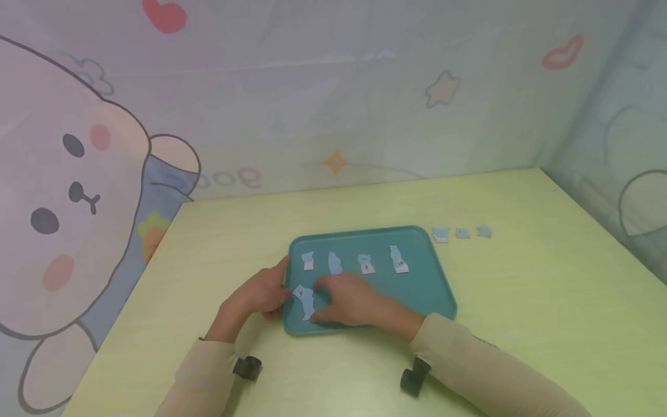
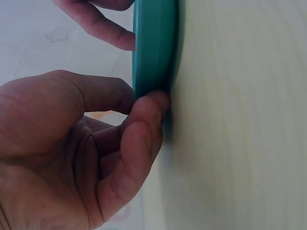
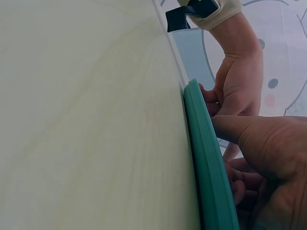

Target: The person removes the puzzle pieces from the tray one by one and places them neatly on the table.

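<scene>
Our irregular, pale-blue paper-like piece (image 1: 305, 301) lies at the left end of the rounded, rectangular teal tray (image 1: 411, 295), near the centre of the head view, below a row of four small blue-and-white paper-like pieces (image 1: 308, 260). We would do best to steer it lightly by its edges, flat against the tray, so that so thin a thing neither creases nor flips. Our left hand (image 1: 266, 289) pinches the tray's left edge between thumb and curled fingers, which should stop it sliding. Our right hand (image 1: 354, 300) reaches in from the lower right, thumb and forefinger well parted beside the piece's right edge; whether the tips touch it, we cannot tell. Both forearms slant up from the bottom of the frame over the pale-yellow, smooth-topped desk (image 1: 521, 289).
</scene>
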